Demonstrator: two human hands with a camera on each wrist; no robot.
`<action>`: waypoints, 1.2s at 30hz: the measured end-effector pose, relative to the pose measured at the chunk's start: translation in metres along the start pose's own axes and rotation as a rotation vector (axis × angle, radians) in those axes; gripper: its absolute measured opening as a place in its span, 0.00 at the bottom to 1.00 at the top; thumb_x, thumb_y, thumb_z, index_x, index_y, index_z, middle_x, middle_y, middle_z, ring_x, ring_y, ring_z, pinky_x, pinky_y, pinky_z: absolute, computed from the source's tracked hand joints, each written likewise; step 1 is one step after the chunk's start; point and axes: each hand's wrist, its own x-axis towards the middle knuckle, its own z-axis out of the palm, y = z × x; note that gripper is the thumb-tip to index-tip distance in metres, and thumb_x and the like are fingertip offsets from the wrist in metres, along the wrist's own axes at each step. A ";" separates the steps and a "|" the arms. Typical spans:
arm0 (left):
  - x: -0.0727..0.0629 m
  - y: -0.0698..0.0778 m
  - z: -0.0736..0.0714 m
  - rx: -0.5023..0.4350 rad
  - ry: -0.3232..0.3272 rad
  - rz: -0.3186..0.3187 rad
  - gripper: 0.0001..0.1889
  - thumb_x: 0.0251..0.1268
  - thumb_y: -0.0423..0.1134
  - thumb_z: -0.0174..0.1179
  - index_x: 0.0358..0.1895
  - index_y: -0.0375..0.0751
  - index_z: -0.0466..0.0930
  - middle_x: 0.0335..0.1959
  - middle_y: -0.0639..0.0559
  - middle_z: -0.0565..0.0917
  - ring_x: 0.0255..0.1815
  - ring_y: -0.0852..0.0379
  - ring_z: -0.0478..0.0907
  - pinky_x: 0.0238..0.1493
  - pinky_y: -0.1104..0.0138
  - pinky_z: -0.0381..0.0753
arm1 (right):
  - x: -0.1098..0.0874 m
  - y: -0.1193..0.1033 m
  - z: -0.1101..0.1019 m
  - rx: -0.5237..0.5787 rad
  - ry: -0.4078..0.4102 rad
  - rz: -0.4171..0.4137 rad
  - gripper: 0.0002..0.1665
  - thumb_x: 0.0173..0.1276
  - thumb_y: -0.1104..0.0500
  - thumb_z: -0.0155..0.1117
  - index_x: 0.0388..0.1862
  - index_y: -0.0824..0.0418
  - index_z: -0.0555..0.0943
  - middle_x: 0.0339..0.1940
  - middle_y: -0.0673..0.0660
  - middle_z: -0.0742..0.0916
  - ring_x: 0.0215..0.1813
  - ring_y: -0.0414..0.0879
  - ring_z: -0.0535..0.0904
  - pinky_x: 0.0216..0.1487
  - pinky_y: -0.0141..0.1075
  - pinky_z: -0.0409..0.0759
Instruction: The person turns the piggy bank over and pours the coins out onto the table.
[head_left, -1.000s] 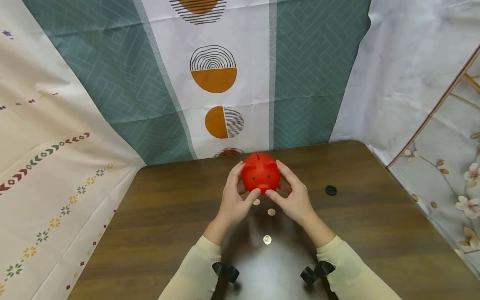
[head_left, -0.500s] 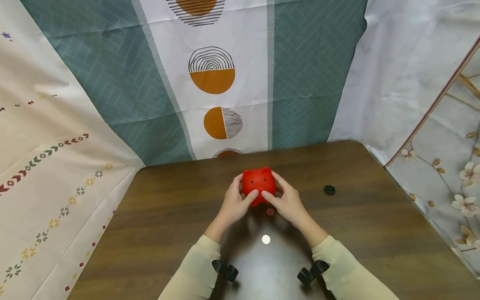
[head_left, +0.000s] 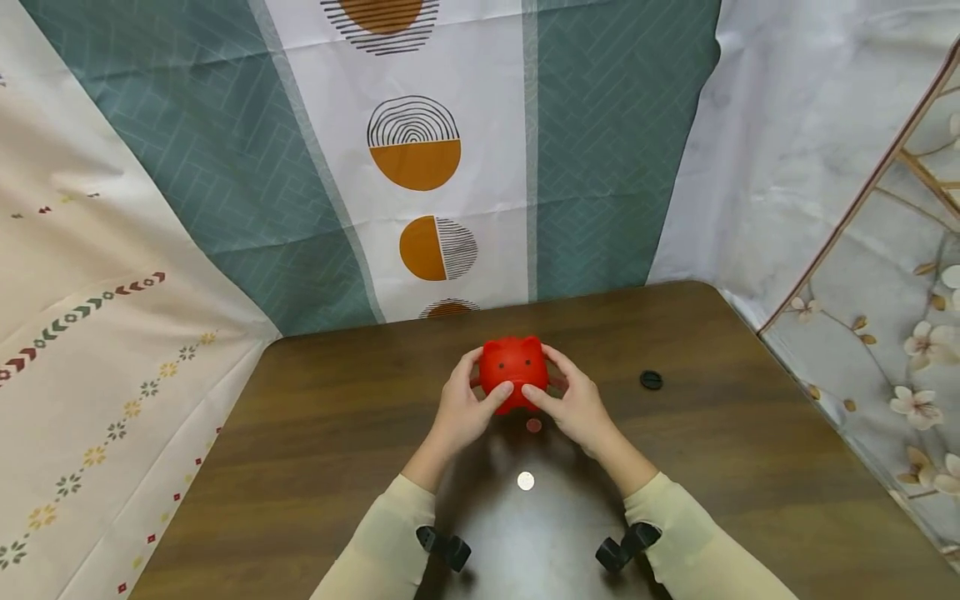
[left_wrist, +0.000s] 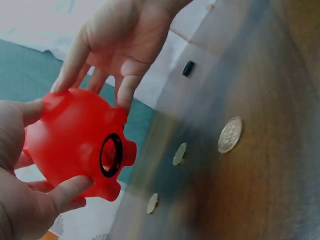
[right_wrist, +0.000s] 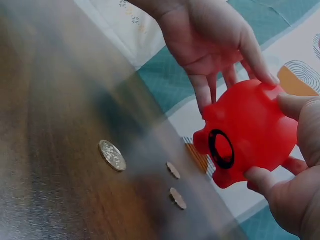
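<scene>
Both hands hold a red piggy bank (head_left: 513, 362) off the table, its face with two dark eyes toward the head camera. My left hand (head_left: 463, 407) grips one side and my right hand (head_left: 576, 408) the other, thumbs near the snout. In the left wrist view the bank's underside shows stubby feet and a black-ringed round hole (left_wrist: 111, 155) with red inside. Below it on the tabletop lie a coin (head_left: 526, 481) and another, reddish-looking coin (head_left: 534, 425). A third coin (left_wrist: 152, 203) appears in the left wrist view, hidden from the head camera.
To the right of the hands, a small black round plug (head_left: 651, 380) lies on the brown wooden table (head_left: 337, 450). Patterned cloths (head_left: 600, 167) hang behind the table and along both sides. Each wrist wears a black strapped camera.
The hands have brought the piggy bank nearer and tipped it, so its top slot has gone from the head view and its face turned up. One coin is now hidden behind it there.
</scene>
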 end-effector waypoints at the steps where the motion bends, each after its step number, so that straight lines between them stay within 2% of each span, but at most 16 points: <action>1: -0.001 -0.002 0.000 0.001 -0.012 -0.015 0.33 0.63 0.37 0.64 0.68 0.30 0.60 0.63 0.39 0.70 0.54 0.41 0.75 0.45 0.57 0.84 | -0.001 0.002 0.001 0.002 -0.001 0.008 0.44 0.60 0.47 0.71 0.73 0.49 0.63 0.70 0.54 0.70 0.62 0.61 0.74 0.51 0.49 0.81; 7: -0.002 -0.010 0.002 -0.067 -0.022 -0.011 0.34 0.63 0.37 0.64 0.69 0.32 0.59 0.64 0.40 0.69 0.57 0.39 0.73 0.43 0.57 0.84 | -0.002 0.004 0.000 0.007 0.010 -0.013 0.43 0.60 0.49 0.71 0.73 0.49 0.64 0.70 0.54 0.71 0.62 0.62 0.73 0.51 0.52 0.80; 9: -0.001 -0.010 0.002 -0.108 -0.003 0.025 0.34 0.63 0.35 0.64 0.69 0.32 0.59 0.64 0.40 0.69 0.58 0.39 0.73 0.41 0.56 0.84 | -0.001 -0.001 0.000 0.014 0.012 -0.046 0.43 0.60 0.50 0.72 0.72 0.48 0.64 0.69 0.53 0.72 0.62 0.61 0.74 0.51 0.49 0.81; 11: -0.001 -0.008 0.002 -0.144 0.052 0.118 0.34 0.61 0.31 0.65 0.69 0.30 0.60 0.66 0.39 0.67 0.60 0.39 0.72 0.42 0.55 0.84 | 0.000 -0.010 -0.001 0.029 0.023 -0.147 0.43 0.59 0.54 0.73 0.72 0.49 0.65 0.69 0.53 0.71 0.63 0.59 0.73 0.52 0.47 0.80; 14: -0.002 0.000 0.001 -0.139 0.159 0.314 0.35 0.55 0.25 0.67 0.67 0.28 0.62 0.67 0.36 0.65 0.62 0.39 0.71 0.43 0.52 0.83 | -0.001 -0.029 -0.001 0.025 0.053 -0.347 0.44 0.58 0.63 0.73 0.72 0.54 0.65 0.71 0.53 0.70 0.65 0.55 0.72 0.52 0.44 0.79; 15: -0.001 0.002 -0.001 -0.131 0.176 0.345 0.35 0.54 0.24 0.67 0.66 0.27 0.62 0.67 0.36 0.65 0.62 0.40 0.71 0.44 0.53 0.83 | -0.001 -0.037 0.000 0.028 0.053 -0.371 0.44 0.58 0.65 0.72 0.72 0.57 0.65 0.71 0.55 0.70 0.66 0.56 0.71 0.53 0.43 0.79; 17: 0.001 0.002 -0.003 -0.102 0.170 0.325 0.34 0.55 0.26 0.67 0.66 0.28 0.62 0.66 0.35 0.67 0.60 0.39 0.73 0.42 0.54 0.83 | -0.001 -0.042 0.001 0.010 0.052 -0.338 0.43 0.59 0.64 0.72 0.72 0.59 0.64 0.70 0.57 0.70 0.64 0.57 0.73 0.52 0.44 0.79; 20: 0.002 -0.008 -0.004 -0.097 0.084 0.206 0.34 0.59 0.30 0.66 0.67 0.27 0.60 0.64 0.36 0.69 0.57 0.38 0.74 0.41 0.59 0.84 | -0.001 -0.029 0.004 0.017 0.031 -0.177 0.42 0.61 0.57 0.72 0.72 0.55 0.64 0.67 0.60 0.73 0.60 0.61 0.76 0.50 0.46 0.80; 22: -0.001 -0.016 -0.002 -0.095 0.040 0.131 0.35 0.60 0.32 0.66 0.67 0.27 0.59 0.63 0.36 0.69 0.57 0.36 0.73 0.41 0.59 0.84 | 0.000 -0.009 0.007 0.009 0.020 -0.106 0.42 0.60 0.52 0.72 0.72 0.50 0.64 0.67 0.58 0.74 0.59 0.61 0.77 0.49 0.46 0.81; 25: -0.005 -0.021 0.000 -0.098 0.019 0.104 0.35 0.60 0.32 0.66 0.67 0.26 0.58 0.63 0.35 0.68 0.58 0.36 0.72 0.42 0.56 0.84 | -0.002 0.007 0.010 0.015 0.019 -0.075 0.43 0.59 0.51 0.73 0.71 0.47 0.64 0.68 0.56 0.73 0.60 0.61 0.76 0.49 0.46 0.81; 27: -0.006 -0.022 0.000 -0.078 0.017 0.088 0.35 0.60 0.33 0.66 0.67 0.27 0.59 0.63 0.35 0.69 0.58 0.36 0.72 0.43 0.55 0.84 | -0.003 0.010 0.011 0.006 0.023 -0.063 0.43 0.59 0.50 0.72 0.71 0.47 0.64 0.68 0.55 0.73 0.61 0.60 0.76 0.49 0.46 0.82; 29: -0.007 -0.023 0.001 -0.067 0.023 0.097 0.34 0.60 0.32 0.66 0.67 0.27 0.60 0.62 0.35 0.69 0.58 0.36 0.73 0.43 0.54 0.83 | -0.005 0.010 0.012 -0.006 0.035 -0.076 0.42 0.60 0.50 0.72 0.71 0.47 0.65 0.67 0.55 0.74 0.60 0.59 0.77 0.48 0.44 0.82; 31: -0.007 -0.023 0.001 -0.060 0.048 0.161 0.35 0.59 0.31 0.67 0.67 0.28 0.60 0.64 0.36 0.68 0.58 0.37 0.73 0.42 0.55 0.84 | -0.007 0.006 0.012 -0.014 0.064 -0.157 0.42 0.59 0.53 0.73 0.71 0.49 0.66 0.68 0.54 0.74 0.61 0.57 0.76 0.48 0.43 0.82; 34: -0.006 -0.026 0.002 -0.023 0.116 0.353 0.37 0.54 0.29 0.69 0.67 0.29 0.60 0.67 0.37 0.65 0.61 0.38 0.71 0.42 0.56 0.83 | -0.010 -0.007 0.012 -0.023 0.122 -0.380 0.44 0.56 0.63 0.75 0.71 0.58 0.67 0.70 0.58 0.71 0.64 0.58 0.73 0.48 0.45 0.81; 36: -0.003 -0.030 0.002 0.019 0.160 0.429 0.39 0.54 0.31 0.70 0.68 0.33 0.59 0.69 0.40 0.63 0.63 0.41 0.70 0.41 0.58 0.84 | -0.010 -0.013 0.012 -0.022 0.143 -0.464 0.45 0.55 0.67 0.74 0.71 0.61 0.66 0.71 0.59 0.70 0.65 0.59 0.72 0.49 0.46 0.80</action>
